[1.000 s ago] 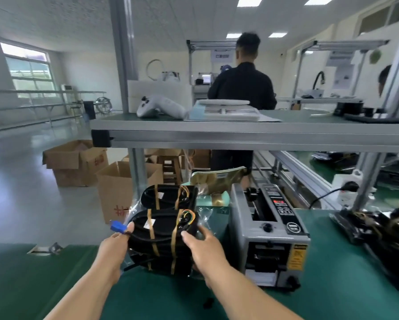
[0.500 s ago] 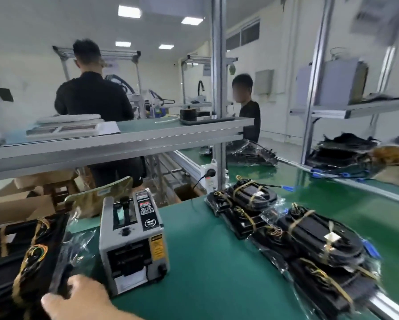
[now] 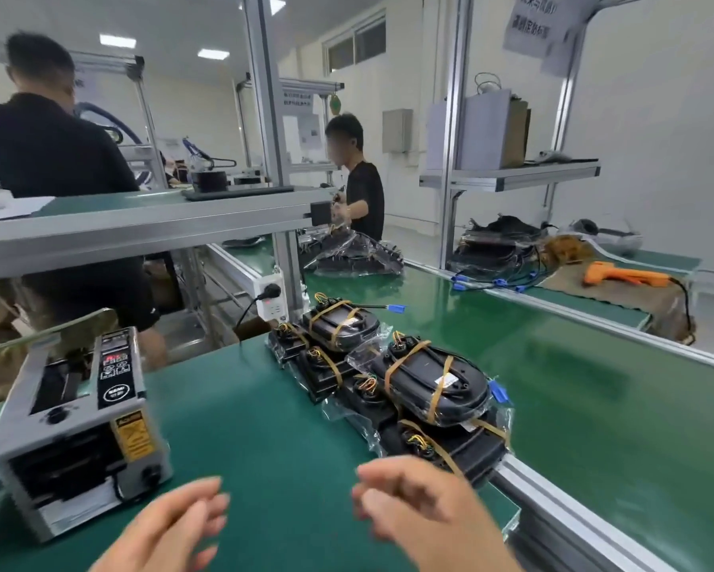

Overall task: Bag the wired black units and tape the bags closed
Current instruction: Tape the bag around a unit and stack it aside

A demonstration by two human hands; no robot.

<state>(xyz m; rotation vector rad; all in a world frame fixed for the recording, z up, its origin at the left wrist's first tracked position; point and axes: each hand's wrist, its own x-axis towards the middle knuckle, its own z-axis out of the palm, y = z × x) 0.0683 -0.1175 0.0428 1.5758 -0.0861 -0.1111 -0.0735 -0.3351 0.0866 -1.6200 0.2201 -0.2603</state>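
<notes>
Both the left hand (image 3: 173, 526) and right hand (image 3: 413, 501) hover empty, fingers loosely curled.

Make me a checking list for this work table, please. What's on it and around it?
Surface: green mat covers the bench.
Job's things: bagged black units lie in a row along the mat's right edge; tape dispenser at left.
Clutter: orange tool on the far bench.
Hands: left hand and right hand hover over the mat, holding nothing, blurred.
Cables: black plug in the post's socket; blue connector on a unit's wire.
Surroundings: one person with back turned, another person at a far bench.
</notes>
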